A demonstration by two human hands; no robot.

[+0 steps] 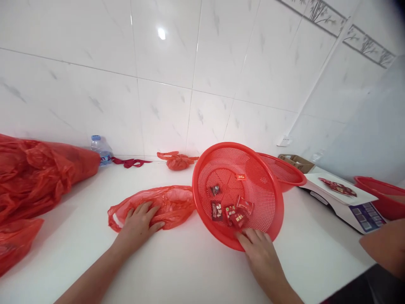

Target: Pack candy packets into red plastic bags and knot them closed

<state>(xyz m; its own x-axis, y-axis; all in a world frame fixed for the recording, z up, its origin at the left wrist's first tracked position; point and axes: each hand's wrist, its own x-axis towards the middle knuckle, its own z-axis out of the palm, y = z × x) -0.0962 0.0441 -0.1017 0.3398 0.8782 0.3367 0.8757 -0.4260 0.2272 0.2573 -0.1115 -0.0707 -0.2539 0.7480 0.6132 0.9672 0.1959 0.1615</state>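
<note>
My left hand lies on a red plastic bag on the white table, its fingers spread over the bag's opening and the thumb apart. With my right hand I grip the near rim of a red plastic colander. The colander is tilted toward me, its left rim against the bag. Inside it are several small wrapped snack packets: a dark brown packet, a red packet, a small dark packet and a little red-orange packet.
A second red colander stands behind. To the right, a scale bears red packets, near another person's arm. Full red bags, a water bottle and a small tied red bag line the left and back.
</note>
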